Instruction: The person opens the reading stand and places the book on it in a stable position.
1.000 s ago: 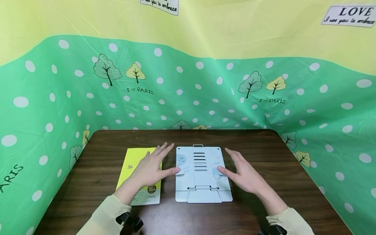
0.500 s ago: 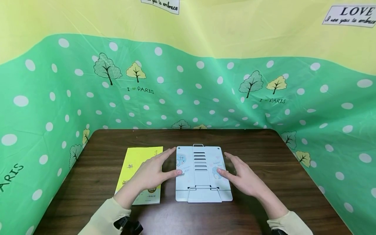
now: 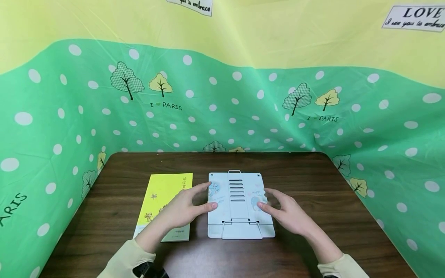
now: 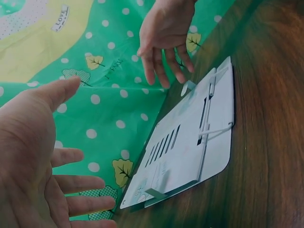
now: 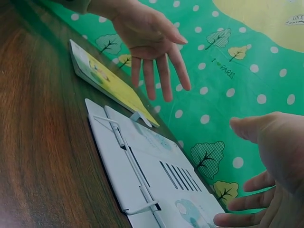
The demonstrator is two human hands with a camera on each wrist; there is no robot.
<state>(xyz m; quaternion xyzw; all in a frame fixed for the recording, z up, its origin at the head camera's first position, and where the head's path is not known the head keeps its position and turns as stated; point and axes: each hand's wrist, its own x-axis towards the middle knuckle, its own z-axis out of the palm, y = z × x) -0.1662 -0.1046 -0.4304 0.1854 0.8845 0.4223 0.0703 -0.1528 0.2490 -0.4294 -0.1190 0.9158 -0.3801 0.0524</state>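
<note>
A pale blue folding book stand [image 3: 239, 210] lies flat on the table, with slots down its middle and a wire bracket at its near edge. My left hand [image 3: 184, 208] hovers by the stand's left side, partly over a yellow book [image 3: 166, 189]. Its fingers are spread and relaxed. On the other side, my right hand [image 3: 291, 213] holds the same loose pose. In the left wrist view, a small upright clip [image 4: 157, 189] stands on the stand's side, and both palms face each other above it. Neither hand grips anything; the wrist views show gaps between fingers and stand.
The dark wooden table [image 3: 299, 170] extends around both objects. A green and yellow patterned cloth [image 3: 222, 96] hangs behind it and along both sides. The book lies just left of the stand, its lower left part hidden by my left arm.
Both hands have drawn slightly inward and nearer to me, their fingers bending a little more. More of the yellow book shows. Stand and book have stayed in place.
</note>
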